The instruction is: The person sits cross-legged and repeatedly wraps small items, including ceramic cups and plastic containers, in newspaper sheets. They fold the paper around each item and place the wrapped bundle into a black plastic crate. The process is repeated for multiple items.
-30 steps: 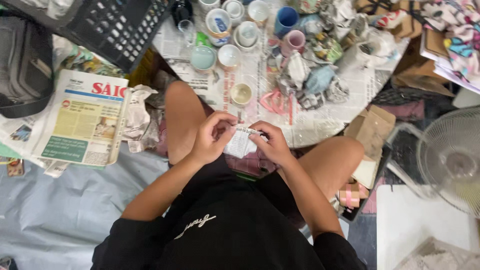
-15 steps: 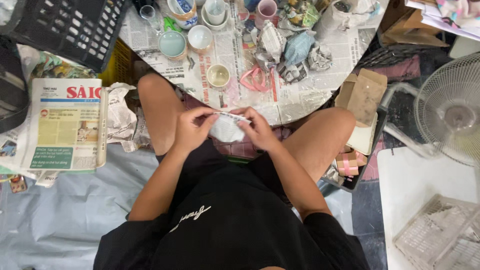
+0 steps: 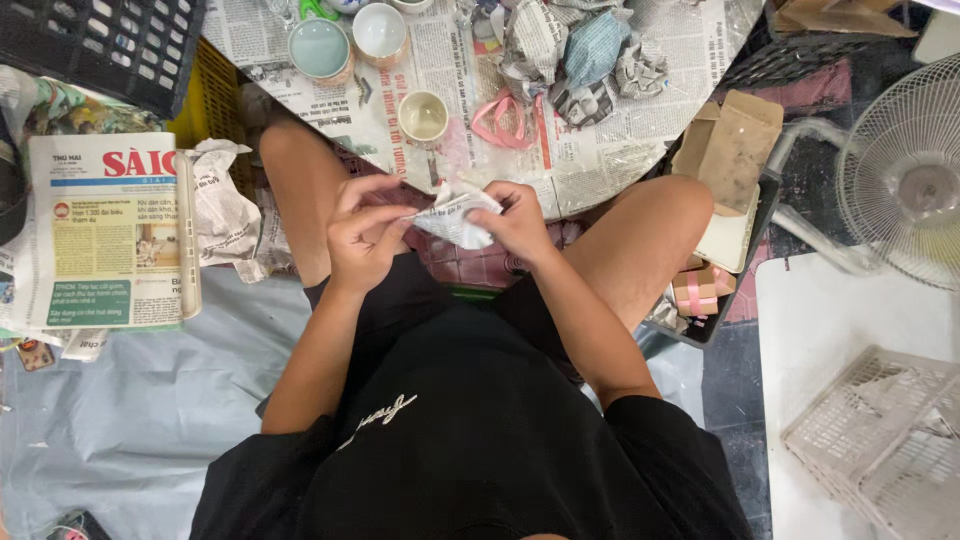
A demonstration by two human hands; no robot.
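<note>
Two hands busy over lap: left hand (image 3: 365, 235) and right hand (image 3: 520, 222) both pinched shut on newspaper-wrapped piece (image 3: 452, 215), wrap half closed, loose ends showing. Beyond, on newspaper-covered floor (image 3: 440, 60): wrapped bundles (image 3: 585, 55) look done; bare cups (image 3: 423, 116) seemingly left. Folded newspaper (image 3: 105, 230), red masthead, at left; brown cardboard boxes (image 3: 738, 150) at right.

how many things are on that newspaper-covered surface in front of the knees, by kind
open cups: 3 – pale blue, white, cream
newspaper-wrapped bundles: 3 –
pink tape dispenser: 1
total: 7
Separately, both hands, left hand and right hand, hold a paper-wrapped piece above the lap.
</note>
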